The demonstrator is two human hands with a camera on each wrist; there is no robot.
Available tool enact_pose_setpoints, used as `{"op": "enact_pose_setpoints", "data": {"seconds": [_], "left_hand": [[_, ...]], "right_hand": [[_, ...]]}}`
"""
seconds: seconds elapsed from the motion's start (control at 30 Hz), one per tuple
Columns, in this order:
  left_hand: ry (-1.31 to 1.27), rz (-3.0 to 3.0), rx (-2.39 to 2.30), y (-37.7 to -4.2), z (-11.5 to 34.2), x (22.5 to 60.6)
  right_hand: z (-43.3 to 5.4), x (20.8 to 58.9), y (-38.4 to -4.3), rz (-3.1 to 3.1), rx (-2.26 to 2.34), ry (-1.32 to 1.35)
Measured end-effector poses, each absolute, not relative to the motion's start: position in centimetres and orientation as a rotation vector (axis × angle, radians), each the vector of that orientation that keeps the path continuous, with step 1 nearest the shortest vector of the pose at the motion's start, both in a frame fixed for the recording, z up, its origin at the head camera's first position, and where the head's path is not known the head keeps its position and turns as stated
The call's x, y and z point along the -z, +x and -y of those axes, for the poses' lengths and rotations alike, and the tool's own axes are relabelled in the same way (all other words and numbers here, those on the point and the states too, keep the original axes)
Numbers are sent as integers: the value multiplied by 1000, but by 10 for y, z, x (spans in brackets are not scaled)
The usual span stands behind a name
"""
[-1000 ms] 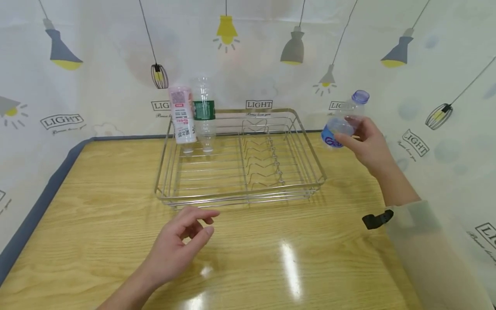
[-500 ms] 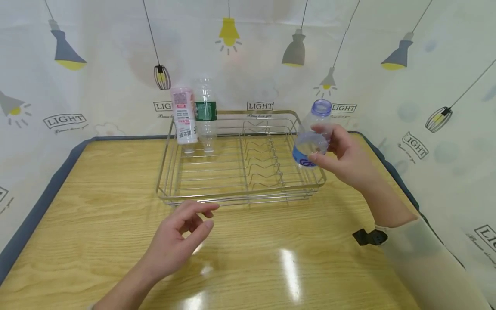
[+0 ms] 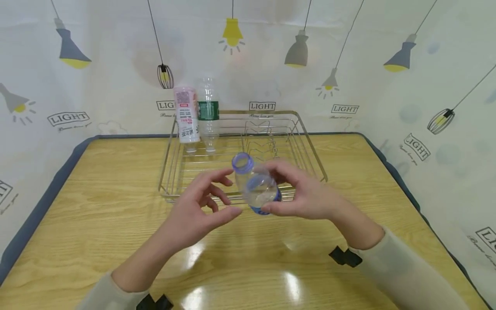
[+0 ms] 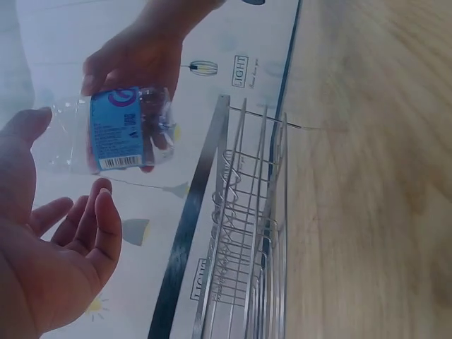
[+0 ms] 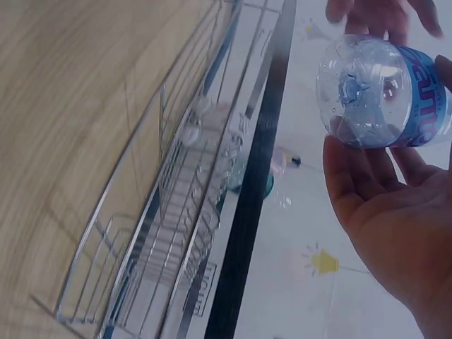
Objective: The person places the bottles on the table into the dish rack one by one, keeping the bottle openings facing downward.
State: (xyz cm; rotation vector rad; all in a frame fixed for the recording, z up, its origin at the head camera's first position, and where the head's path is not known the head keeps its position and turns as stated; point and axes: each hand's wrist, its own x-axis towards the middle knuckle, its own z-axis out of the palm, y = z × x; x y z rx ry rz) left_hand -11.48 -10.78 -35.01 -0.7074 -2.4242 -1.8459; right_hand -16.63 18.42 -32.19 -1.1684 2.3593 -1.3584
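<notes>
My right hand (image 3: 304, 191) grips a clear plastic bottle (image 3: 259, 189) with a blue label and an uncapped purplish neck. It is held in the air over the front rim of the wire dish rack (image 3: 232, 199), its neck tilted toward the left hand. My left hand (image 3: 201, 202) is beside the bottle, fingers spread and loosely bent, its fingertips near the bottle's neck. In the left wrist view the label (image 4: 116, 131) faces that hand, and a gap shows between palm and bottle. The right wrist view shows the bottle's ridged base (image 5: 357, 92) within the curved right fingers.
Two bottles stand neck down at the rack's back left: one with a pink-and-white wrapper (image 3: 187, 114), one clear with a green label (image 3: 208, 110). Upright wire dividers (image 3: 259, 137) fill the rack's right part. A lamp-printed sheet (image 3: 263, 51) hangs behind the wooden table (image 3: 97, 206).
The right hand has carried the bottle from beyond the rack's right side, leftward and nearer, to the front rim. The left hand has risen slightly to the right and its fingers have spread.
</notes>
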Motion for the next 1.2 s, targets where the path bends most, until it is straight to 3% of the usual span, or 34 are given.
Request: {"op": "enact_pose_setpoints", "data": {"seconds": [0.33,0.7,1.2], "left_hand": [[-816,2342,1841,-121,100,346],[-684,2234,2034,-115,109,347],[-718,2209,2114,-114,119,352]], "right_hand": [[-171,332,-161,-2289,1315,-1202],[-182,341,-161,-2286,1375,-1029],[-187,343,-163,-2166,1533,-989]]}}
